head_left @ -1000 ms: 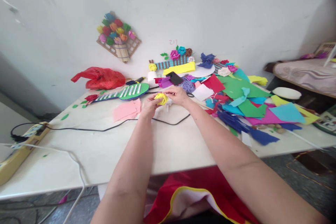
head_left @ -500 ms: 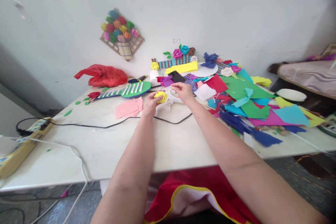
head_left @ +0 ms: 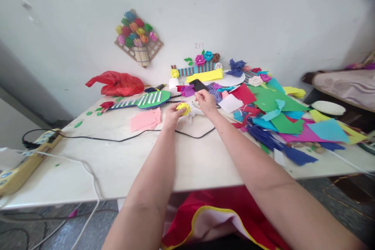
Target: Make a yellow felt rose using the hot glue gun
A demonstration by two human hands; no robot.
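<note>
A yellow paper flower (head_left: 183, 109) is held in the fingers of my left hand (head_left: 172, 116), over the middle of the table. Just to the right of it, my right hand (head_left: 206, 102) has its thumb and fingertips pinched together; whatever is between them is too small to make out. A white glue gun (head_left: 197, 111), as far as its shape shows, lies under and between the hands, partly covered by them. Pink paper sheets (head_left: 145, 119) rest left of my left hand. Behind my right hand are a black phone (head_left: 198, 84) and a purple paper piece (head_left: 188, 90).
A green guitar-shaped craft (head_left: 154, 99) and a red plastic bag (head_left: 117, 83) lie at the back left. Coloured paper (head_left: 277, 103) is heaped on the right. A black cable (head_left: 117, 140) crosses the table to a power strip (head_left: 32, 160). A flower-decorated fence craft (head_left: 202, 68) leans on the wall.
The whole view has shifted slightly. My left hand, with the yellow flower, has come a little to the right, closer to my right hand, which stays pinched.
</note>
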